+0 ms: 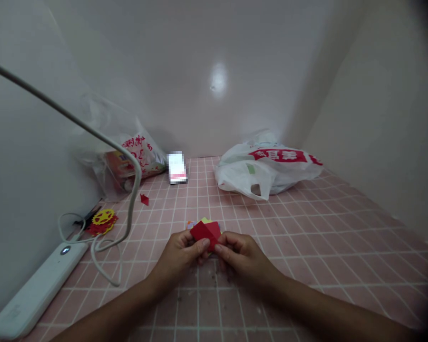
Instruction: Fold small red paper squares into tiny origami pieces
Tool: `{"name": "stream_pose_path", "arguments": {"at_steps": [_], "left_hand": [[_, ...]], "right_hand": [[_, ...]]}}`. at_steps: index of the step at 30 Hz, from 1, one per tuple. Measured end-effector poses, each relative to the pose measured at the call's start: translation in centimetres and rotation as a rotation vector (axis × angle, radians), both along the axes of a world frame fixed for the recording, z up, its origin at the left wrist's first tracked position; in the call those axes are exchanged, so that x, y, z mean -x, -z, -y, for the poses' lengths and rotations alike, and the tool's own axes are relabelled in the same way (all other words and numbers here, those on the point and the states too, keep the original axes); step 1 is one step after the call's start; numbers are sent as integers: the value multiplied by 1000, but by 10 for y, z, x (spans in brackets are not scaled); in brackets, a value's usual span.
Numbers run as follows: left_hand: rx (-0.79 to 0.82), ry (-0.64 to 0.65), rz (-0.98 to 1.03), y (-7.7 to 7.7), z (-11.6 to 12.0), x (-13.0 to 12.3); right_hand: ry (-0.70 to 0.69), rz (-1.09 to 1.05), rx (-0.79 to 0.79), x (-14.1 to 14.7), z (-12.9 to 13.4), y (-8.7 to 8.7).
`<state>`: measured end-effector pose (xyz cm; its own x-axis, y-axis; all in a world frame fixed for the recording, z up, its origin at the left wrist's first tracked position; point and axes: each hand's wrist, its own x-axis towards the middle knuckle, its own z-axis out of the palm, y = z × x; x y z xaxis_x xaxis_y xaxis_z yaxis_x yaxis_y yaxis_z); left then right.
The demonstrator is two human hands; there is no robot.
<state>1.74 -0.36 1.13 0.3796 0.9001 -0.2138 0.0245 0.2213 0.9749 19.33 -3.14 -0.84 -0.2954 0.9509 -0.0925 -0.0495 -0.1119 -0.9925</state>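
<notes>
The left hand (183,249) and right hand (245,252) both pinch a folded red paper (204,232) between thumb and fingers, close together above the pink tiled counter (292,232). Yellow paper (206,220) peeks out just behind it. Farther back are a red scrap (144,199), a lit phone (177,167) and a white plastic bag (242,173).
</notes>
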Motion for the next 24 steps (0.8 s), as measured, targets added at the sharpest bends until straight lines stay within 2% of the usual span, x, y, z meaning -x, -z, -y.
{"name": "stream_pose_path", "arguments": {"at_steps": [6, 13, 15, 19, 24], "left_hand": [[21, -26, 19, -3, 0, -2], [44, -45, -11, -5, -6, 3], [53, 6, -21, -4, -7, 4], [102, 190, -56, -1, -4, 4], [5, 142, -76, 1, -4, 4]], "right_hand": [[-16, -17, 7, 1, 2, 2], [-22, -134, 96, -1, -1, 2], [-17, -149, 93, -1, -1, 1], [-9, -162, 115, 1, -1, -1], [-43, -143, 133, 1, -1, 0]]}}
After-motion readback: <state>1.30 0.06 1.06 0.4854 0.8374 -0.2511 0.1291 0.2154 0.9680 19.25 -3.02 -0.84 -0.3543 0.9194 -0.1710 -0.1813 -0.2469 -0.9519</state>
